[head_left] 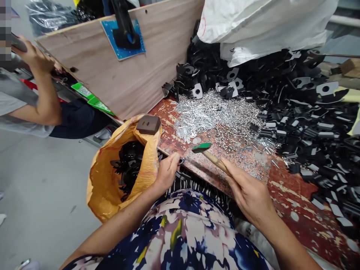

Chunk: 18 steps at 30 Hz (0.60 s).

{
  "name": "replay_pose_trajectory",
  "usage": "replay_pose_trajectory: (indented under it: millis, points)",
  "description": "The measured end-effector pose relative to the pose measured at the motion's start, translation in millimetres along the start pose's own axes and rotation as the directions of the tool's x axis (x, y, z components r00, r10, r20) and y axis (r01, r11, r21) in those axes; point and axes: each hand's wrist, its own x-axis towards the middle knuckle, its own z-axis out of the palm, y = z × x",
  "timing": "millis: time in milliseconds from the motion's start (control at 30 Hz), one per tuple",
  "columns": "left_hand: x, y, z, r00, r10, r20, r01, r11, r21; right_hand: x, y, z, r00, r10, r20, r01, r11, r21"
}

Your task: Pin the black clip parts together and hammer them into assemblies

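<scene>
My right hand (251,191) is wrapped round the wooden handle of a hammer (215,160), whose green head (201,147) hovers over the near edge of the worn red bench (284,195). At that edge my left hand (168,170) is closed on a small black clip-like part (182,174), mostly covered by the fingers. Beyond the hammer lies a heap of silver metal pins (208,114). Black parts (300,123), some with pale metal plates, are piled behind it and to the right.
An open yellow sack (97,180) of black parts stands left of the bench, a brown block (149,125) on its rim. Behind rises a wooden board (118,78) with a black part on a blue card. A white sack (261,26) hangs over the pile. A co-worker's arm (42,86) is at left.
</scene>
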Motion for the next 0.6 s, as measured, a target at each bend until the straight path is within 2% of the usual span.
replay_pose_trajectory:
  millis: [67, 100, 233, 400, 533, 600]
  points:
    - [0, -3, -0.8, 1.0, 0.006, -0.007, -0.006, 1.0, 0.014, 1, -7, 2, 0.998, -0.023, -0.062, 0.025, 0.999, 0.036]
    - [0, -5, -1.0, 1.0, 0.009, -0.01, -0.009, 1.0, 0.018, 2, -10, 6, 0.998, -0.033, -0.057, 0.035, 0.999, 0.024]
    - [0, -8, -0.2, 1.0, 0.023, -0.019, -0.022, 0.999, 0.03, 6, -15, 19, 0.996, -0.014, 0.089, 0.022, 0.995, -0.093]
    - [1, -7, -0.6, 0.999, 0.027, -0.019, -0.026, 0.997, 0.069, 4, -13, 19, 0.999, -0.004, 0.045, 0.005, 1.0, -0.018]
    - [3, 4, -2.2, 0.999, 0.037, -0.01, -0.035, 0.994, 0.103, 7, -15, 23, 0.978, 0.062, 0.2, -0.056, 0.998, -0.036]
    - [3, 15, -8.0, 0.998, 0.049, 0.025, -0.052, 0.993, 0.109, 12, -14, 25, 0.966, 0.104, 0.238, -0.101, 0.995, -0.024]
